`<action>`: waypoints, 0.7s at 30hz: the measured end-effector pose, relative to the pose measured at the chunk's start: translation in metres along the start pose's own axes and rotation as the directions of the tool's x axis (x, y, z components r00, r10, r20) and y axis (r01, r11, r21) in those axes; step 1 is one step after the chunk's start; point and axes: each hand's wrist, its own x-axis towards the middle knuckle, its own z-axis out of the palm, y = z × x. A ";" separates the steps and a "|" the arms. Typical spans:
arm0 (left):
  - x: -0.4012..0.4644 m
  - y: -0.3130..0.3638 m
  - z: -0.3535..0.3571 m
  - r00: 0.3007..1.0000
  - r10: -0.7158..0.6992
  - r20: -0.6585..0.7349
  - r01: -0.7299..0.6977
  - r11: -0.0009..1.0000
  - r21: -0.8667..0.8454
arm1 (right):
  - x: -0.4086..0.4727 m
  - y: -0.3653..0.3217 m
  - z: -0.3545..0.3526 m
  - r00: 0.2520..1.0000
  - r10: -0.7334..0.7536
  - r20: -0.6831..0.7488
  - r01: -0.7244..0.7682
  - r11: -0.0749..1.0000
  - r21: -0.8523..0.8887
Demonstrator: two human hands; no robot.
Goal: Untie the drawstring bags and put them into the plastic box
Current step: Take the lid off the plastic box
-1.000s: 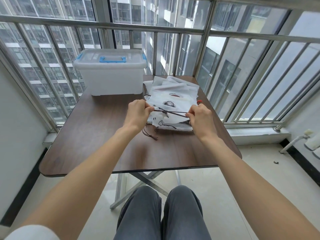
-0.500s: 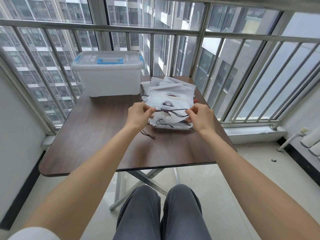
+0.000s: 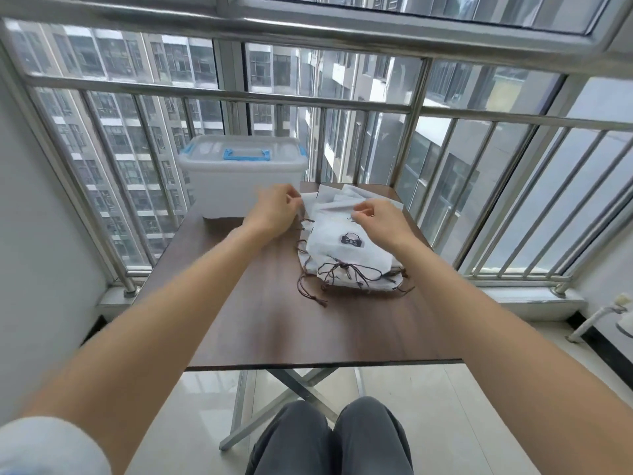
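- The plastic box stands at the counter's 11 o'clock corner with its blue-handled lid closed; no bag can be made out inside it, so by this view none has been put away.
- The drawstring bags lie in a white stack at about 1 o'clock on the counter, just to the right of the box, their dark cords knotted and tangled along the near edge.
- The left hand and right hand are at the stack's far end, fingers curled and seemingly pinching the edge of the top bag; motion blur leaves the exact hold unsure.
- Judging by this, nearly everything is left: untying, opening the lid, loading.
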 end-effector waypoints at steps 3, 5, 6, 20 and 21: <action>0.040 -0.003 -0.025 0.994 0.062 -0.089 -0.051 0.990 0.130 | 0.038 -0.026 0.007 1.000 -0.028 0.007 0.027 0.996 0.083; 0.068 -0.010 -0.041 0.990 0.086 -0.113 -0.057 0.969 0.241 | 0.072 -0.040 0.014 1.000 -0.010 -0.005 0.011 0.988 0.155; 0.086 -0.018 -0.048 0.990 0.084 -0.109 -0.048 0.953 0.299 | 0.095 -0.046 0.022 1.000 0.004 0.002 -0.005 0.985 0.172; 0.195 -0.096 -0.028 0.980 0.003 0.198 -0.123 0.793 0.597 | 0.265 -0.042 0.094 0.957 0.280 0.076 -0.284 0.851 0.442; 0.194 -0.097 -0.027 0.981 0.009 0.194 -0.126 0.792 0.597 | 0.268 -0.042 0.096 0.956 0.288 0.063 -0.286 0.855 0.433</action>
